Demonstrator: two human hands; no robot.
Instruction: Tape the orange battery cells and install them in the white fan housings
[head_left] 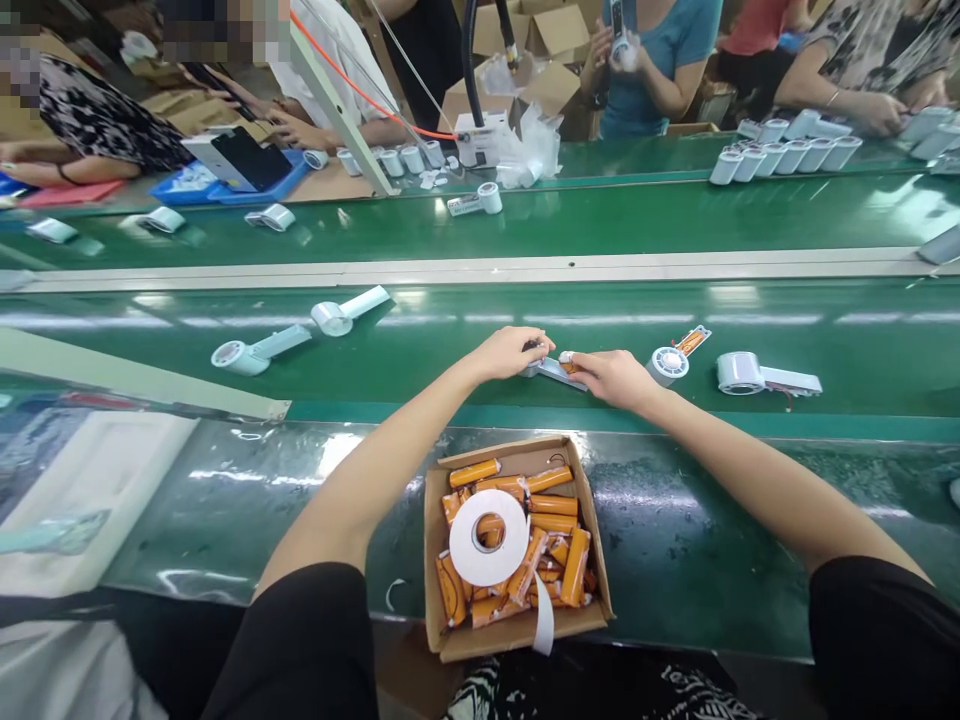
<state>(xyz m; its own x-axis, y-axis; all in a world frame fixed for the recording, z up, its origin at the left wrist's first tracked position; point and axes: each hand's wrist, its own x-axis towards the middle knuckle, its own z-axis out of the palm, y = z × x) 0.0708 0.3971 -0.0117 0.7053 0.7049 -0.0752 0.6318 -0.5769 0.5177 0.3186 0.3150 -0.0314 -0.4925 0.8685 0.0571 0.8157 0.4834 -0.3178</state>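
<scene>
Over the green conveyor belt, my left hand (pixel 516 354) is closed on the round end of a white handheld fan (pixel 556 373); its fingers hide much of that end. The fan's handle points right, towards my right hand (pixel 613 378). Between the fingertips of that hand is an orange battery pack (pixel 568 365), held at the handle. Just right of my right hand lies another fan (pixel 670 364) with an orange battery showing in its handle. In front of me, a cardboard box (pixel 433 600) holds several orange batteries (pixel 553 505) and a white tape roll (pixel 466 545).
Farther right rests one white fan (pixel 741 373); two more, including this fan (pixel 240 357), lie to the left. A pale rail (pixel 465 271) separates my belt from a second belt (pixel 600 225). A metal beam (pixel 150 375) juts in from the left. Several people work opposite.
</scene>
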